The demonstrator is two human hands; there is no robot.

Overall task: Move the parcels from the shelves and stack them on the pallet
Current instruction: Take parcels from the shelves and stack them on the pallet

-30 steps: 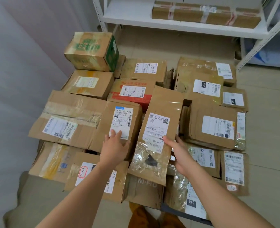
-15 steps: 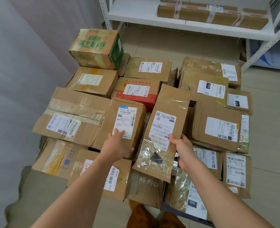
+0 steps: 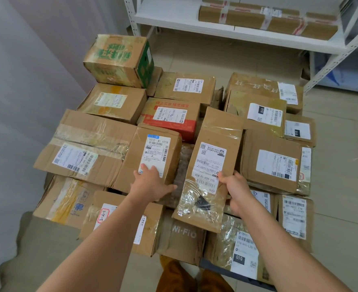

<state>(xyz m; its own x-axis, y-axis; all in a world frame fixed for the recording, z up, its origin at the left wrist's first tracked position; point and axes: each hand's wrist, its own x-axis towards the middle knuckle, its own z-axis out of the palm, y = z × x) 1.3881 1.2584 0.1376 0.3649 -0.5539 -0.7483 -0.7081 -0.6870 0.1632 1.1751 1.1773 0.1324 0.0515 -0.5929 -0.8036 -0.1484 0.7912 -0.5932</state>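
The left hand (image 3: pixel 150 184) lay flat on a box (image 3: pixel 152 157); the right hand (image 3: pixel 237 191) gripped a flat parcel's (image 3: pixel 213 165) edge, boxes (image 3: pixel 272 161) crowding both sides.

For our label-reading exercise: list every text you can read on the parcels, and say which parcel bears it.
"501E- M1 A21B": label of the box under the left hand.
"502-602-12-815": upside down, flat parcel in the right hand.
"Wi-FiO": near box.
"010": front parcel.
"3-4-5", roughly: handwritten, near-left box.
Other labels: too blurred.
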